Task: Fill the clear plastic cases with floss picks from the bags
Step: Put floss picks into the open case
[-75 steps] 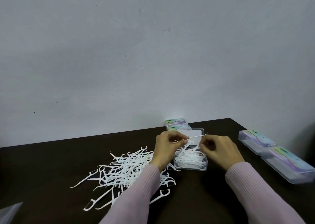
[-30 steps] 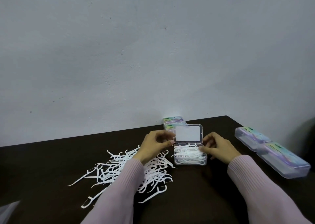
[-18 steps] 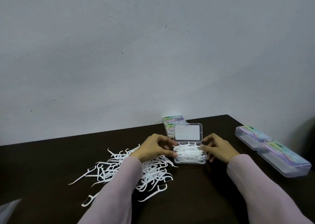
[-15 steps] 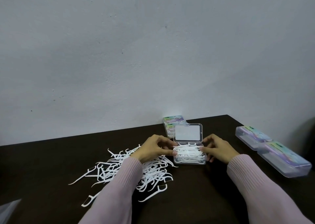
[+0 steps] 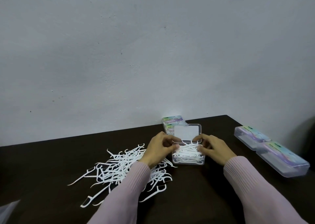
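Note:
A clear plastic case [image 5: 187, 162] sits open on the dark table [image 5: 42, 164], its lid [image 5: 186, 132] standing upright at the back. White floss picks [image 5: 187, 153] fill it to the rim. My left hand [image 5: 158, 150] holds the case's left end, thumb on the rim and fingertips curled at the lid's lower left corner. My right hand [image 5: 214, 148] holds the right end the same way, fingertips at the lid's lower right corner. A loose pile of floss picks [image 5: 122, 166] lies left of the case, partly under my left forearm.
Two closed, labelled cases [image 5: 250, 137] [image 5: 283, 159] lie at the table's right edge. Two more stacked cases [image 5: 172, 122] stand against the wall behind the open one. A clear bag corner [image 5: 8, 210] shows at the lower left.
Both hands stopped laying picks into the case and settled on its two ends. In the last half second their fingertips rose to the lid's lower corners.

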